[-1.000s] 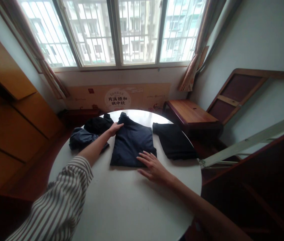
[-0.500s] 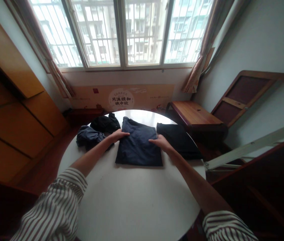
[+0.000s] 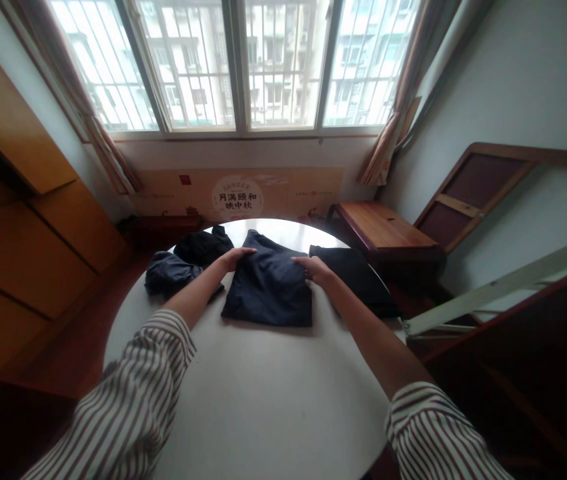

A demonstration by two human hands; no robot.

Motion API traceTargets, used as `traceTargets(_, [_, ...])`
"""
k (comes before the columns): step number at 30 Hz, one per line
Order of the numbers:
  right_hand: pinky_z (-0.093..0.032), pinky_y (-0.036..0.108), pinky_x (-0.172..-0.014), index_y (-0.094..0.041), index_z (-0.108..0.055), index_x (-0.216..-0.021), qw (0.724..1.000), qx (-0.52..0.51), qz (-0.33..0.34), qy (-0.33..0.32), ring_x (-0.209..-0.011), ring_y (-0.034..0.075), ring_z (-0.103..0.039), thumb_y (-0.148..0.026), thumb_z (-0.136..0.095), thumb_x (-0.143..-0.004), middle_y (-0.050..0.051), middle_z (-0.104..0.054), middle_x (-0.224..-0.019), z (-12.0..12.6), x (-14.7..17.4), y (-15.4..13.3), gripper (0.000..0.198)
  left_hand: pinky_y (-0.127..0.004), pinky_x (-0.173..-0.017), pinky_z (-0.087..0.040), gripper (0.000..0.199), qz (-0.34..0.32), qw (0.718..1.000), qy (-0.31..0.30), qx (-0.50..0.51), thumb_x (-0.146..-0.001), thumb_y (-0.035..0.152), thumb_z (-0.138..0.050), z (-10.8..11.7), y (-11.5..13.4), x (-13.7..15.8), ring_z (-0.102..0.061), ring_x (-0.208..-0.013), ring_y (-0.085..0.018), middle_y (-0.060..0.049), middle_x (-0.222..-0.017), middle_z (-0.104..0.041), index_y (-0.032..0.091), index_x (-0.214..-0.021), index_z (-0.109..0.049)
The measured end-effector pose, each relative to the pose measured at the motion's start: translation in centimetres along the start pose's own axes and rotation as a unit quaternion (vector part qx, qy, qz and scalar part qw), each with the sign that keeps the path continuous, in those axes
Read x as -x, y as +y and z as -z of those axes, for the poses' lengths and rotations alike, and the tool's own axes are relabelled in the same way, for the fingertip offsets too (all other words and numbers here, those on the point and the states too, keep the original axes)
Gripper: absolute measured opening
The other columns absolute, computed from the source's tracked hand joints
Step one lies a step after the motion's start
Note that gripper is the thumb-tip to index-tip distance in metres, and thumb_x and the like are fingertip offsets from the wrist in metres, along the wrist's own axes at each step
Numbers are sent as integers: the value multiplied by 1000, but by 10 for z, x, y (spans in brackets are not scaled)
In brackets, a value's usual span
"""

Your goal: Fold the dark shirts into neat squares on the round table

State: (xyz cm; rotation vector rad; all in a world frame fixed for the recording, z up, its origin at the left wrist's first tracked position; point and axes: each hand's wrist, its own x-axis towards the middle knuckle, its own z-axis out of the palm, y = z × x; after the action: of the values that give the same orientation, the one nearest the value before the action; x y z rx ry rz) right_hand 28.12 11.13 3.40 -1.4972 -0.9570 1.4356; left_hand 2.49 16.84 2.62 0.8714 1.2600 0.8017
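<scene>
While L hand [image 3: 236, 259] and R hand [image 3: 316, 268] pinch opp. sides of folded navy garment [image 3: 269, 290], it's on round white tabletop [image 3: 263, 393], toward far edge. Folded black garment [image 3: 358, 283] sits by far-R edge; crumpled grey-blue garment [image 3: 171, 272] & crumpled black garment [image 3: 196, 247] are nr far-L edge.

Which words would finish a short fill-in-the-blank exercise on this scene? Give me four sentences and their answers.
1. The left hand holds the dark blue garment, and the hand at its opposite side is the ____ one.
2. The crumpled clothes lie on the person's ____ side of that garment.
3. The table has a top coloured ____.
4. The sleeves are patterned with ____.

Missing words: right; left; white; stripes.
</scene>
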Motion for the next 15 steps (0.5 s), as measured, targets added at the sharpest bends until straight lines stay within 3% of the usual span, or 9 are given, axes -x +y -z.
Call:
traceTargets(5, [-54,24,-53,-12,-61,-78,1000,-13,-14,-18,-52,13,-61,-15,-72,-77,2,-65,-61,-4,-6,-1,11,-25,-61,-58,35,-42,999,4,3,-57,9,-82,10,1,-1,-69,-58,-17,-4,-71,-73,14,-88,-68])
traceTargets(10, [-52,22,-54,-13,-60,-72,999,-5,37,-20,-52,13,-60,1,-67,-63,-1,-63,-55,-5,-8,-1,18,-29,-64,-59,26,-51,998,18,11,-61,11,-79,5,5,-9,-70,-64,-21,-9,-72,-73,12,-85,-68])
traceTargets(15, [-52,24,-61,-13,-65,-76,994,21,105,-27,-61,15,-63,-2,-69,-57,-2,-64,-58,-1,-3,-8,22,-30,-72,-59,45,-120,991,45,35,-64,12,-76,1,12,-8,-71,-73,-20,-4,-79,-72,16,-107,-63])
